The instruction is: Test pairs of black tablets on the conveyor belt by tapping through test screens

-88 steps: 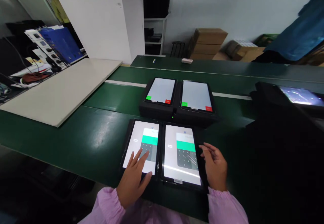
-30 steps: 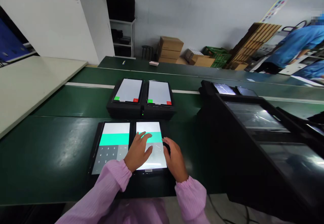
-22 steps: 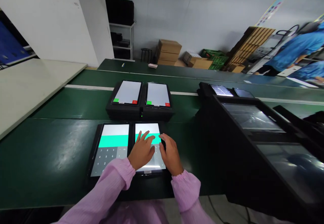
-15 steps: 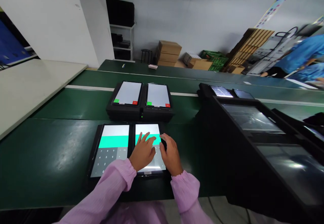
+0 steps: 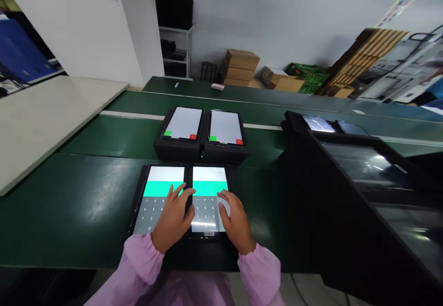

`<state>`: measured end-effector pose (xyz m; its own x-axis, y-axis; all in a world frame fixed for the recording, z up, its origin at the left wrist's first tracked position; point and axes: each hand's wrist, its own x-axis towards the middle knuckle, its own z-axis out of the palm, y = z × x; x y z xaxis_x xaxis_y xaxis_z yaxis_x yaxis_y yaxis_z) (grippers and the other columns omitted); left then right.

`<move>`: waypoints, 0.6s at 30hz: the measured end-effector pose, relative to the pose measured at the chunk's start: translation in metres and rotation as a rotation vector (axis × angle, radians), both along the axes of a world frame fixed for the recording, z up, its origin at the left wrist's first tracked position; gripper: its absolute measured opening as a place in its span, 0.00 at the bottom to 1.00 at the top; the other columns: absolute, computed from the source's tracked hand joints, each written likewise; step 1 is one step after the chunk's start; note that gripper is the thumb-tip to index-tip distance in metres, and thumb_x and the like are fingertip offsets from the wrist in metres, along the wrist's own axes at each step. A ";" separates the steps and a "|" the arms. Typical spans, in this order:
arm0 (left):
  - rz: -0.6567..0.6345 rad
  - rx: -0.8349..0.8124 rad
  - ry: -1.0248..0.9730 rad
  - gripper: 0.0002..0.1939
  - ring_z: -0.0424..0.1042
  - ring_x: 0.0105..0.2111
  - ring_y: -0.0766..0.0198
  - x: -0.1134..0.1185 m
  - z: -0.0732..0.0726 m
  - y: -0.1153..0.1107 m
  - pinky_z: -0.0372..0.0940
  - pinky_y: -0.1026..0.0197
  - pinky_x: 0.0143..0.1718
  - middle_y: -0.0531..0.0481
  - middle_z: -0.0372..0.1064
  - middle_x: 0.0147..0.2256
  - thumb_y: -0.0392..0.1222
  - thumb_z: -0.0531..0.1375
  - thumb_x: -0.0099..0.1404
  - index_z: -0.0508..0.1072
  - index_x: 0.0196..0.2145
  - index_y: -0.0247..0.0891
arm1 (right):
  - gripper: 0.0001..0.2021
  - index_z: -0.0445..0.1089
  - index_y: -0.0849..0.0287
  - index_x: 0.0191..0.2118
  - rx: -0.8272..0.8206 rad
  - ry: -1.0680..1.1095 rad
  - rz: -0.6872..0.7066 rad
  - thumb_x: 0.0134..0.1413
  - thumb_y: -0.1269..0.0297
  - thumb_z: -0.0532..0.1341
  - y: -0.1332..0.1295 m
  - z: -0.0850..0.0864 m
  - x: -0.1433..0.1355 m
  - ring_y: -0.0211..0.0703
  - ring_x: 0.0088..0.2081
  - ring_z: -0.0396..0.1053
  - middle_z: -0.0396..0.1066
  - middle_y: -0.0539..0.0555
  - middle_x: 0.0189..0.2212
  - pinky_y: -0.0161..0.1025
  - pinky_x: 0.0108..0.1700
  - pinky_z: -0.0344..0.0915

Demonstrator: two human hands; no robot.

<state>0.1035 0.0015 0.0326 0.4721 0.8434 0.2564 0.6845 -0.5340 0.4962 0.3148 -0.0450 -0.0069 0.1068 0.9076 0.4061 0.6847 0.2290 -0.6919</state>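
Two tablets lie side by side, each showing a keypad under a teal band. My left hand [image 5: 175,213] is over the right part of the left tablet [image 5: 164,189], fingers spread, its fingertips near the gap between the two. At the right edge of the right tablet [image 5: 206,213], my right hand [image 5: 235,216] has its fingers apart and curved over the screen, holding nothing. Whether any fingertip touches glass cannot be told. Behind them, two more tablets [image 5: 184,122] [image 5: 224,127] with white screens and green and red buttons rest on a black stand [image 5: 178,149].
Large black framed screens [image 5: 363,158] stand on the right of the green table [image 5: 86,195]. A white board [image 5: 55,112] borders the left. Cardboard boxes [image 5: 240,66], green crates [image 5: 308,75] and a shelf [image 5: 188,52] are beyond the table.
My left hand has moved left, off the right tablet toward the left one, uncovering the right keypad. My right hand remains by the right tablet's edge. The view has shifted slightly.
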 end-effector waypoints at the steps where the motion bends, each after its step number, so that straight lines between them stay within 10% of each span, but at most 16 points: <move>1: 0.001 -0.005 -0.002 0.21 0.57 0.64 0.51 -0.001 0.000 -0.003 0.45 0.33 0.66 0.48 0.70 0.53 0.32 0.52 0.66 0.63 0.55 0.44 | 0.16 0.64 0.57 0.57 -0.008 -0.010 0.032 0.68 0.63 0.51 -0.002 0.002 -0.006 0.53 0.56 0.66 0.72 0.60 0.50 0.58 0.59 0.62; 7: -0.043 -0.004 0.005 0.22 0.57 0.64 0.52 0.003 -0.008 -0.011 0.44 0.33 0.67 0.47 0.70 0.52 0.31 0.51 0.66 0.63 0.56 0.43 | 0.15 0.67 0.56 0.54 -0.047 -0.120 0.176 0.66 0.66 0.51 -0.002 0.009 -0.023 0.54 0.59 0.64 0.72 0.58 0.51 0.60 0.62 0.59; 13: -0.068 0.004 0.005 0.21 0.56 0.64 0.51 0.001 -0.010 -0.012 0.45 0.32 0.66 0.47 0.71 0.51 0.31 0.51 0.65 0.65 0.55 0.43 | 0.16 0.65 0.60 0.55 -0.003 -0.144 -0.069 0.67 0.63 0.49 0.010 -0.002 0.002 0.55 0.57 0.65 0.70 0.63 0.52 0.63 0.61 0.58; 18: -0.003 0.017 0.001 0.22 0.57 0.64 0.52 -0.018 -0.003 -0.011 0.44 0.33 0.67 0.49 0.70 0.54 0.33 0.51 0.66 0.63 0.57 0.45 | 0.16 0.64 0.60 0.56 -0.019 -0.173 0.007 0.67 0.64 0.49 0.015 -0.007 0.005 0.54 0.58 0.63 0.69 0.63 0.54 0.62 0.62 0.57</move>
<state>0.0854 -0.0095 0.0294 0.4752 0.8372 0.2705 0.6831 -0.5449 0.4863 0.3194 -0.0301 -0.0138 0.0305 0.9159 0.4003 0.7921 0.2221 -0.5685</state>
